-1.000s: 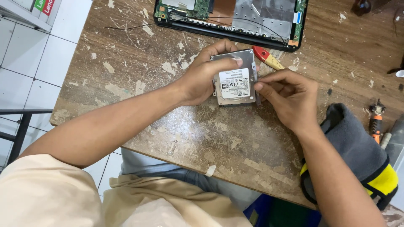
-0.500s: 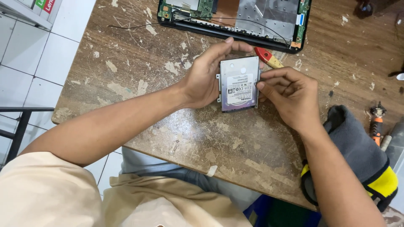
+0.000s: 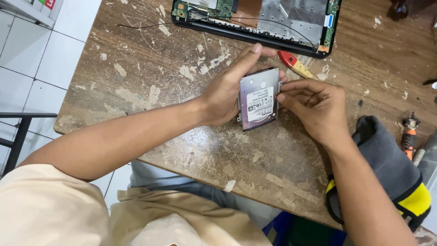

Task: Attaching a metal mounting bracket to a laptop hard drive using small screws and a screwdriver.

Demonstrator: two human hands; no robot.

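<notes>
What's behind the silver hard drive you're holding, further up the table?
Just behind the hard drive lies a red-and-yellow screwdriver, its tip hidden by the drive and the right hand. Beyond it sits the opened laptop chassis. The left hand covers the table there.

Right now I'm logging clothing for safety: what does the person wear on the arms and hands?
Nothing covers either forearm. The left hand and right hand are bare: no gloves, rings, watch or bands visible. A cream short sleeve shows at the left shoulder.
</notes>
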